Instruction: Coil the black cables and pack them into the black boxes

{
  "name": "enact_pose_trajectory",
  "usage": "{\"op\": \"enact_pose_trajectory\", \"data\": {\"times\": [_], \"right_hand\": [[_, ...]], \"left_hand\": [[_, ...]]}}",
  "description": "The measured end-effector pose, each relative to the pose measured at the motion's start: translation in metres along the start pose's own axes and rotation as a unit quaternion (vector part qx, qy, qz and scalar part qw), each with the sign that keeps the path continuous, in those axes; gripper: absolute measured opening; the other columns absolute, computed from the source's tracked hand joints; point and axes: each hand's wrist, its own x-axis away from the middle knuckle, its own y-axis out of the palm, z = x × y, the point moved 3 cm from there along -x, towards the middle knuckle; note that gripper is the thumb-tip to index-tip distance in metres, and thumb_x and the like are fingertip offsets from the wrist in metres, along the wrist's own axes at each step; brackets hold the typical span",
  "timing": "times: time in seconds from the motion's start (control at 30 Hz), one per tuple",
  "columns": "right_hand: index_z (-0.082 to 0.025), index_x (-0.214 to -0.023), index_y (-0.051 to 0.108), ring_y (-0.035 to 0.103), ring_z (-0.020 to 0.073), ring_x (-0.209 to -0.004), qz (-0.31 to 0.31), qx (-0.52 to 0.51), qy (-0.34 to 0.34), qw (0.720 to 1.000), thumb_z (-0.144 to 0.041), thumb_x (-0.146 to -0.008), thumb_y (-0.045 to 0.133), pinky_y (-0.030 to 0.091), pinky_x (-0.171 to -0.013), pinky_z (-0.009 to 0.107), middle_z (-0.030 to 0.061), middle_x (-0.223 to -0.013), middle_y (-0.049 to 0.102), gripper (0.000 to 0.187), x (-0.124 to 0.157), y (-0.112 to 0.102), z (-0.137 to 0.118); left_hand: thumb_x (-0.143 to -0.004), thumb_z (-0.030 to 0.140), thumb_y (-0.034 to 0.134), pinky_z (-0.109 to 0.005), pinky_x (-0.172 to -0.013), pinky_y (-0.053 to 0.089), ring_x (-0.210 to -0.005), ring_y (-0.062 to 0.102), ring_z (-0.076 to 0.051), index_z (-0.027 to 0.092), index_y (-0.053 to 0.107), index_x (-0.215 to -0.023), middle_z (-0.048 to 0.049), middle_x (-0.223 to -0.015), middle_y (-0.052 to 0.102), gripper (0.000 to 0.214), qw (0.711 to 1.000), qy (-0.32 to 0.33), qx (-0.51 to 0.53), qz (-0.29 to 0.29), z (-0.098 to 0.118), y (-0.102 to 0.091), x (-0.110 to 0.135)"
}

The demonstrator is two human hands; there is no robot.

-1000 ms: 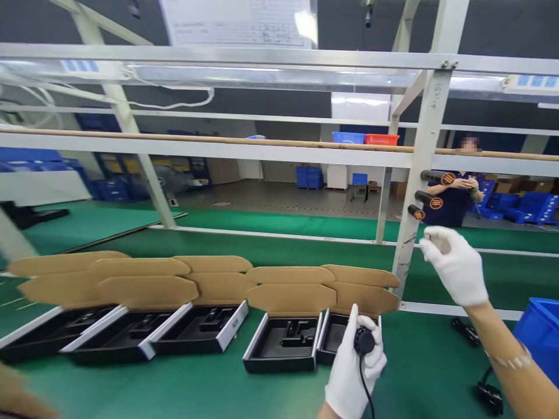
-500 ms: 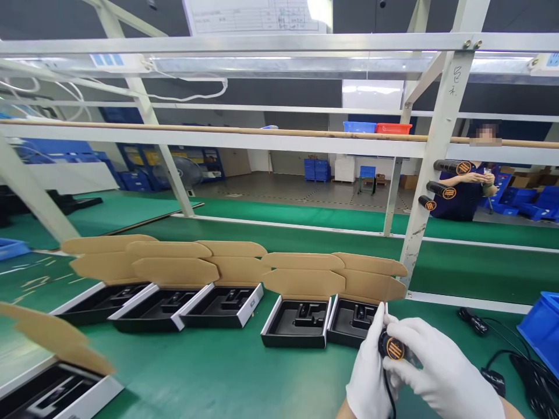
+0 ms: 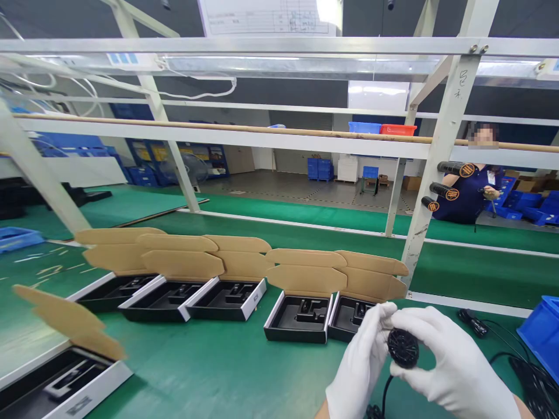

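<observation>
A white-gloved left hand (image 3: 360, 366) and right hand (image 3: 454, 361) grip one round black disc (image 3: 402, 348) between their closed fingers (image 3: 410, 319), level with the front of the boxes, its one black cable (image 3: 385, 396) hanging down. Over the green counter (image 3: 218, 364), six open boxes (image 3: 299, 319) with black trays and kraft lids lie from 9 to 11 o'clock of the hands. One blue crate (image 3: 541, 337) sits at 3 o'clock.

Open cardboard boxes (image 3: 299, 320) with black trays in row on green bench (image 3: 244, 372); blue crate (image 3: 544, 334) at right edge; co-worker (image 3: 463, 203) in navy shirt beyond metal frame (image 3: 443, 174).
</observation>
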Motion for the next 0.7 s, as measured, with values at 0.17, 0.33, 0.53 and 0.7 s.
{"op": "enact_pose_trajectory", "data": {"times": [0.17,0.33,0.53,0.7], "right_hand": [[-0.031,-0.12,0.061,0.068,0.0232,-0.1,0.012,-0.026,0.007,1.0,-0.02,-0.075,0.062,0.059,-0.085,0.036,0.0059,-0.114,0.069,0.046,0.002,-0.003,-0.001],[-0.028,-0.115,0.06,0.068,0.0215,-0.098,0.005,-0.063,0.034,0.997,-0.022,-0.072,0.066,0.059,-0.083,0.033,0.0056,-0.111,0.068,0.044,0.007,-0.006,0.016],[-0.029,-0.118,0.062,0.068,0.0223,-0.098,-0.01,-0.07,0.059,0.996,-0.029,-0.075,0.07,0.06,-0.08,0.032,0.006,-0.116,0.068,0.044,0.016,0.0,0.029],[-0.031,-0.117,0.062,0.068,0.0205,-0.098,0.018,-0.087,0.025,0.996,-0.026,-0.075,0.071,0.058,-0.083,0.03,0.0035,-0.112,0.069,0.043,0.017,-0.001,0.019]], "left_hand": [[-0.085,0.041,0.066,-0.035,-0.093,0.048,-0.107,0.059,-0.023,0.022,0.071,-0.103,-0.0071,-0.116,0.065,0.026,0.998,-0.019,0.033,-0.043,0.002,0.01,0.005],[-0.069,0.049,0.08,-0.028,-0.064,0.047,-0.071,0.06,-0.015,0.018,0.067,-0.085,-0.0029,-0.084,0.066,0.037,0.997,-0.027,-0.07,0.037,0.007,-0.001,0.003],[-0.066,0.047,0.083,-0.028,-0.059,0.044,-0.059,0.055,-0.013,0.019,0.063,-0.078,0.0013,-0.069,0.062,0.037,0.984,-0.034,-0.162,0.066,0.032,0.004,0.011],[-0.079,0.058,0.066,-0.033,-0.084,0.047,-0.085,0.061,-0.018,0.02,0.066,-0.091,-0.0026,-0.089,0.068,0.04,0.988,-0.051,-0.142,0.013,0.015,-0.014,0.004]]}}
